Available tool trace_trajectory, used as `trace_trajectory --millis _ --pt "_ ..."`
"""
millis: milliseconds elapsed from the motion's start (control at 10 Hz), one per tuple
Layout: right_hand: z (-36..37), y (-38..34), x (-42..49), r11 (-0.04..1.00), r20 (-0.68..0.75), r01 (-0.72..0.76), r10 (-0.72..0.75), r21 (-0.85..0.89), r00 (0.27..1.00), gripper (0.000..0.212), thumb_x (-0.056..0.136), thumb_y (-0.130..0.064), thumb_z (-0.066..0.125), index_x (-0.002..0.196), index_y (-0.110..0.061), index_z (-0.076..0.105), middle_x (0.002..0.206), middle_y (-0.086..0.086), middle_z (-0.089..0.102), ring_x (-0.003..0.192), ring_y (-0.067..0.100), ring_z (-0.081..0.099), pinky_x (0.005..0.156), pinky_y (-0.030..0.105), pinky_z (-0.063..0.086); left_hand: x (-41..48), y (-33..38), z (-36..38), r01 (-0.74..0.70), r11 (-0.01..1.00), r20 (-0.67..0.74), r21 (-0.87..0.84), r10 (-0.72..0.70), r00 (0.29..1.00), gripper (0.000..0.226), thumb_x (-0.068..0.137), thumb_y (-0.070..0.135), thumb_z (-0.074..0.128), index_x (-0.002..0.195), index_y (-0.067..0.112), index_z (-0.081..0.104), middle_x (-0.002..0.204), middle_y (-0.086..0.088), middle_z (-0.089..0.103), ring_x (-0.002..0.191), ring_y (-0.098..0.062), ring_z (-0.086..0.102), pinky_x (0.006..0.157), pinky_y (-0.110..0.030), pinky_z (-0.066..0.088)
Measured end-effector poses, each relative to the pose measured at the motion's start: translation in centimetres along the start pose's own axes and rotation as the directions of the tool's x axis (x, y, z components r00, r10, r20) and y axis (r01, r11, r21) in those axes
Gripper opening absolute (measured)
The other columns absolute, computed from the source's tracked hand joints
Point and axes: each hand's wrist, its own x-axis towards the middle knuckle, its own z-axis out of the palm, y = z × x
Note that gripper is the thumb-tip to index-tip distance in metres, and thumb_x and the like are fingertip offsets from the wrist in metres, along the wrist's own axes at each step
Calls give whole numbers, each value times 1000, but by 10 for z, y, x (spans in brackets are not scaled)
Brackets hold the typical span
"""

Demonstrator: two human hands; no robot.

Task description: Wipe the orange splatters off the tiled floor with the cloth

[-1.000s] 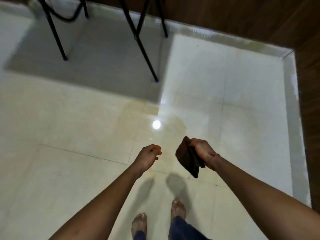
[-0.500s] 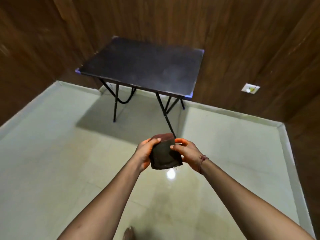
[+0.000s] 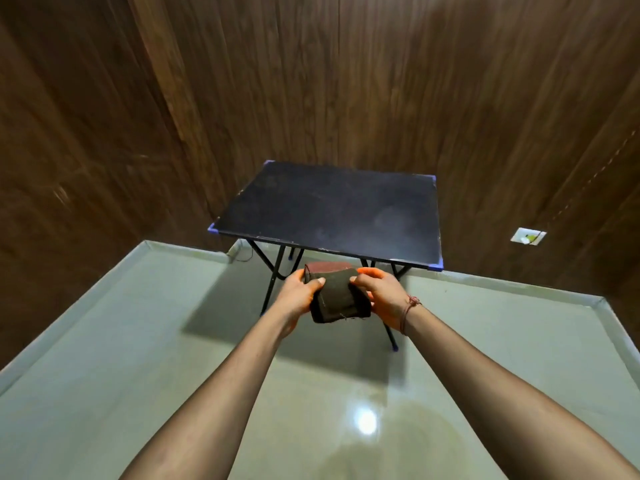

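A dark brown folded cloth (image 3: pixel 337 296) is held up in front of me, well above the pale tiled floor (image 3: pixel 121 375). My left hand (image 3: pixel 299 294) grips its left edge with the thumb on the front. My right hand (image 3: pixel 379 296) grips its right edge, fingers curled over the top. A faint yellowish smear (image 3: pixel 426 427) lies on the floor near the bright light reflection (image 3: pixel 366 421), between my forearms. No clear orange splatters show.
A black folding table (image 3: pixel 332 213) on thin metal legs stands against the wood-panelled wall straight ahead. A white wall socket (image 3: pixel 528 236) sits low on the right wall. A raised pale skirting (image 3: pixel 180 249) borders the floor.
The view has lifted from the floor at my feet to the table and wall. My left hand joined the right on the cloth, which now sits folded between both hands.
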Motion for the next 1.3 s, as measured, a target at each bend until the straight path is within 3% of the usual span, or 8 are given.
trace_trajectory --millis 100,300,400,500,700,1000,1200,1300 --pt "6 -8 25 993 -50 31 -37 -116 998 35 85 -8 69 116 -18 57 94 3 65 85 20 65 69 34 54 38 3 -1 -39 985 -83 165 53 995 42 95 21 57 135 17 46 127 -8 61 112 -23 60 100 -41 48" --pt "-13 1 108 984 -173 -67 38 -163 984 25 84 2 65 97 -19 69 98 18 70 86 33 68 81 50 58 130 1 24 66 963 98 261 -95 991 79 86 30 69 148 23 22 135 -10 52 114 -27 59 94 -45 53" --pt "-34 -1 161 988 -235 -100 70 -121 969 23 87 4 61 101 -13 68 100 18 68 83 29 64 71 40 58 189 0 45 84 959 155 271 -130 979 87 81 13 71 151 23 20 132 -14 53 111 -28 60 92 -43 54" --pt "-56 -5 214 985 -312 -155 126 -72 942 24 87 6 61 103 -10 67 97 18 67 78 28 64 66 36 57 247 1 67 92 945 173 315 -153 973 75 81 2 70 146 14 34 128 -16 56 111 -29 60 95 -43 52" --pt "-104 -12 307 990 -459 -110 56 -91 887 34 85 12 57 102 -15 67 108 12 66 94 27 62 89 43 55 346 8 118 2 941 234 339 -87 968 51 82 1 70 129 15 55 121 -4 59 109 -22 59 96 -36 51" --pt "-130 49 342 891 -482 -325 144 -318 864 45 90 11 50 132 -5 54 130 10 57 123 28 54 106 34 40 389 -58 160 106 895 374 433 -286 882 48 93 8 58 139 10 46 135 -8 56 118 -20 56 102 -34 46" --pt "-110 48 313 866 -578 -402 172 -297 798 36 91 -1 58 127 -8 58 124 9 60 118 30 56 104 35 42 379 -30 129 -41 837 430 546 -238 871 39 99 20 52 137 15 49 129 -7 57 114 -22 56 90 -24 43" --pt "-87 34 294 874 -605 -402 170 -272 778 37 91 -12 65 127 -11 58 124 9 62 117 30 57 102 36 43 371 -15 94 -148 789 409 596 -139 902 42 99 23 52 140 14 47 145 -7 49 129 -25 49 102 -26 37"
